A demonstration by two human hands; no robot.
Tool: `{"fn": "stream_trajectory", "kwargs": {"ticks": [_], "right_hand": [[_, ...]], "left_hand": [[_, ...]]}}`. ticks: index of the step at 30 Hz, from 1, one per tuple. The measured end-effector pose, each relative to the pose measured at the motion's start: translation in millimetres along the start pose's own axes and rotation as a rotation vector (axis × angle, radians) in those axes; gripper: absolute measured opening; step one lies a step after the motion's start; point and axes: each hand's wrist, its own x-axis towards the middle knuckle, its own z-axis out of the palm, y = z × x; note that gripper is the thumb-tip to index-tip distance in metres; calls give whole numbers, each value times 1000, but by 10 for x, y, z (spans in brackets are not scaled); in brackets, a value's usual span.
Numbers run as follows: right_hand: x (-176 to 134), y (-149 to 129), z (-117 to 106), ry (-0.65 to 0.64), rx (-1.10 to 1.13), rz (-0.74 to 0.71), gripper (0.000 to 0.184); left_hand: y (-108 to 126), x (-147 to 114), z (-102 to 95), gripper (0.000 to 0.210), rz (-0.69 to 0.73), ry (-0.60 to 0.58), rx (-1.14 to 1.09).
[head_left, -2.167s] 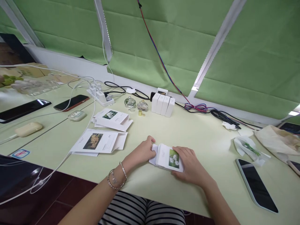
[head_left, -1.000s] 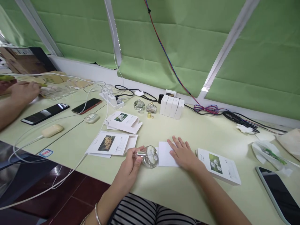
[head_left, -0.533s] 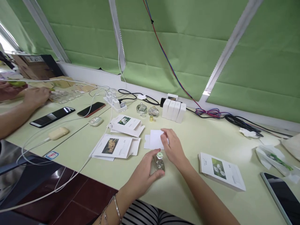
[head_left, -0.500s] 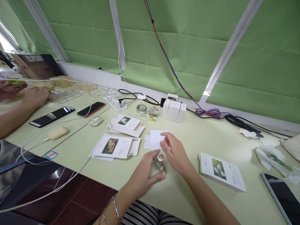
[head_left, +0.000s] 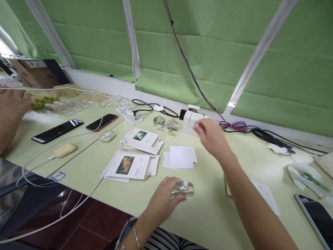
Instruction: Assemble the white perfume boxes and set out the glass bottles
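Head view: left hand, fingers clamped on one glass bottle; right hand, fingers together; beyond, two further bottles, four white boxes.

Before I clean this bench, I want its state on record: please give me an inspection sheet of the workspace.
Surface: pale table, seam at left.
Things: glass bottle in front; white card beyond it; two more bottles farther back.
Clutter: two phones, cream case at left; another phone at right.
Hands: left hand around the glass bottle; right hand near white boxes, contents unclear.
Cables: white cable at the printed packets' left edge; black coil at right.
Surroundings: green blinds; another person's hand.
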Motion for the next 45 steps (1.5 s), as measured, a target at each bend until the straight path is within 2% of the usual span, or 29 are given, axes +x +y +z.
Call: {"fn": "stream_trajectory", "kwargs": {"ticks": [2, 5, 7, 9, 11, 14, 17, 19, 21, 24, 26, 27, 29, 32, 34, 36, 39, 40, 42, 43, 45], "right_hand": [[256, 125, 369, -235, -66, 108, 15], [365, 223, 874, -309, -90, 125, 31], [338, 223, 974, -298, -103, 115, 40], [273, 174, 855, -273, -121, 114, 40], [136, 81, 603, -282, -100, 66, 38], [-290, -106, 252, -457, -4, -137, 29], [-805, -273, 124, -544, -126, -286, 15], [-1000, -334, 72, -505, -175, -343, 15], [-991, -336, -48, -423, -155, -349, 20], [-656, -201, -253, -313, -132, -207, 19], [-351, -22, -208, -294, -148, -108, 17], [-212, 82, -100, -308, -146, -75, 15], [-1, 289, 248, -361, -112, 78, 17], [138, 510, 791, -385, -89, 169, 22], [137, 566, 940, -380, -71, 193, 23], [63, 547, 863, -353, -61, 209, 24], [-232, 388, 499, -380, 19, 162, 27], [-381, 307, 376, -468, 131, 102, 32], [-714, 133, 203, -679, 297, -7, 53], [-873, 56, 158, -705, 313, -30, 53], [-1106, -38, 129, -663, 286, 4, 32]], "left_hand": [[-5, -1, 0, 29, -8, -1, 2], [-13, -1, -3, 30, -1, 15, 1], [-25, 0, -2, 29, 12, 20, -2], [-38, 1, 1, 29, 16, 12, -5], [-46, 2, 4, 30, 11, 6, -6], [-41, 8, 6, 28, 12, 11, -8], [-29, 21, 6, 20, 61, -1, -9], [-27, 29, 7, 17, 86, -4, 2], [-32, 34, 9, 18, 79, 0, 15], [-47, 30, 9, 22, 56, -4, 18], [-57, 23, 8, 25, 47, -3, 15], [-61, 18, 9, 27, 45, -1, 14], [-68, 10, 11, 30, 50, 9, 16], [-74, -3, 18, 31, 73, 14, 29], [-82, -12, 25, 31, 83, 17, 36], [-96, -19, 35, 33, 83, 27, 38], [-120, -20, 50, 37, 73, 42, 33], [-125, -18, 54, 38, 70, 42, 32], [-130, -11, 58, 38, 69, 26, 32], [-130, -7, 59, 40, 68, 20, 33], [-131, -3, 59, 47, 66, 3, 39]]}}
